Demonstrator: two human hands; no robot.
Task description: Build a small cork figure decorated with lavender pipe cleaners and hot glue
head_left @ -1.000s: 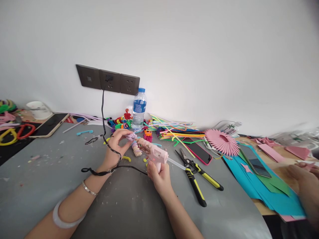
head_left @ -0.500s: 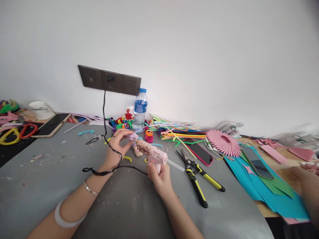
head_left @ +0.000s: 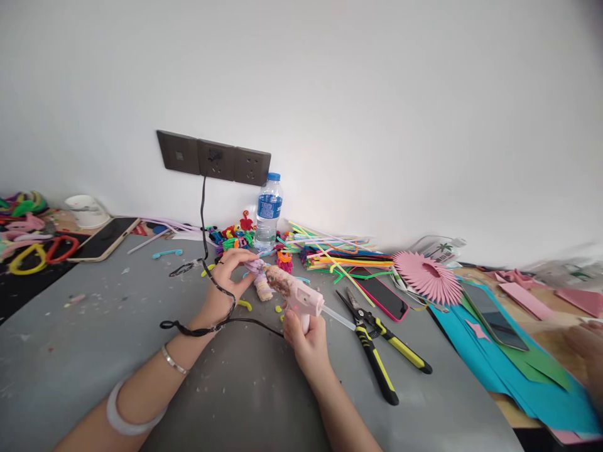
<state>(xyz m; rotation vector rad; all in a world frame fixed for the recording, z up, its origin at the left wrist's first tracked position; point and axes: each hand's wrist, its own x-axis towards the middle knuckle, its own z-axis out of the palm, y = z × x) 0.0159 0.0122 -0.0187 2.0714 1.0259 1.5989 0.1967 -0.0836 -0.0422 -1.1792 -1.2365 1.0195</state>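
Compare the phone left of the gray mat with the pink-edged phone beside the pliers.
The left phone has a pale gold edge and lies on the dark table beside red and yellow loops; the pink-edged phone lies on the gray mat, partly under pipe cleaners. Both lie flat, dark screens up.

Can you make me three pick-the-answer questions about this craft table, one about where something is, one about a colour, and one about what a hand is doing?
1. Where is the water bottle?
A. by the wall, under the sockets
B. on the blue paper
C. in a hand

2. What colour is the glue gun?
A. green
B. pink
C. black

3. What is the right hand doing?
A. lying flat
B. holding the pliers
C. holding the glue gun

Answers: 1 A, it stands below the wall sockets. 2 B, its body is pink. 3 C, the fingers wrap the gun's handle; the pliers lie untouched.
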